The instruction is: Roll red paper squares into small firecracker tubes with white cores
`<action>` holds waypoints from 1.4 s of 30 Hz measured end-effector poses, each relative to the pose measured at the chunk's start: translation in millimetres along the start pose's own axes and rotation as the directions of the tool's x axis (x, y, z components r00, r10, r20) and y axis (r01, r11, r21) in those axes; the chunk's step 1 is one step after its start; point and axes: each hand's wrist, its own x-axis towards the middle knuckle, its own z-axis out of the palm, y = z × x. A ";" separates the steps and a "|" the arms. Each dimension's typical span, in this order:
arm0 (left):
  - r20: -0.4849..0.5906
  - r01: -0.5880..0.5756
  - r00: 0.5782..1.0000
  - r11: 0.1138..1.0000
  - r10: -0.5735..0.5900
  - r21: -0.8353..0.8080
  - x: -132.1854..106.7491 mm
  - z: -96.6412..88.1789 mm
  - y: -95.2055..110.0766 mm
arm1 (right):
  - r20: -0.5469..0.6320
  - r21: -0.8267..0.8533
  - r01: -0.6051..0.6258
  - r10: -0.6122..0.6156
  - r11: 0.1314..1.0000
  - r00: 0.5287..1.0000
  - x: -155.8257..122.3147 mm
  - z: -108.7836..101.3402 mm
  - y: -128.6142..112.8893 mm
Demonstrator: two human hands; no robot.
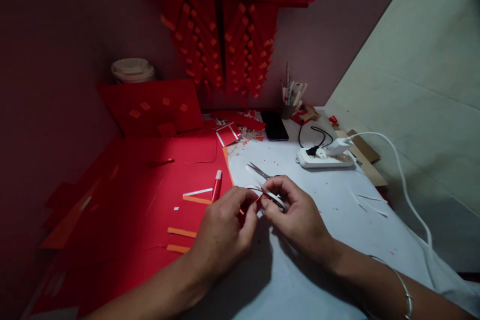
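My left hand (225, 220) and my right hand (296, 212) are close together over the table, fingertips nearly touching. Both are closed in a pinch on a narrow paper strip (273, 196), white on its upper part, with a bit of red at the fingertips. The fingers hide much of it. Scissors (258, 171) lie just beyond my right hand, blades pointing away to the left, their handles partly hidden. To the left of my left hand, a red glue stick (217, 186) with a white cap rests near orange paper strips (182, 232).
Red card (180, 172) covers the table's left side; white cloth (337, 240) covers the right. Behind are a black phone (275, 126), a pen cup (289, 110), paper scraps (249, 132) and a white power strip (324, 158) with cables. Red paper firecracker strings (202, 40) hang at the wall.
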 end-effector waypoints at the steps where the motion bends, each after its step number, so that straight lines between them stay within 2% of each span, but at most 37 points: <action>1: 0.010 0.012 1.000 1.000 -0.012 -0.004 0.6 -0.1 0.0 | 0.004 -0.002 -0.003 0.003 1.000 1.000 0.2 -0.1 -0.3; 15: 0.028 0.158 0.987 0.984 -0.156 -0.087 4.2 -4.0 8.0 | 0.020 0.011 -0.022 0.022 1.000 1.000 0.4 0.3 -0.7; 29: 0.016 0.165 0.986 0.980 -0.164 -0.114 3.8 -1.5 4.0 | 0.051 0.040 -0.037 0.035 0.999 0.998 -2.0 2.9 1.9; 35: -0.010 0.112 0.994 0.991 -0.113 -0.080 3.3 0.1 2.1 | 0.049 0.051 -0.045 0.042 0.998 0.998 -2.2 2.7 3.7; 42: -0.075 -0.047 0.996 0.999 0.048 0.019 -2.7 4.8 -4.3 | 0.077 0.088 -0.047 0.041 0.995 0.996 -4.3 1.7 7.2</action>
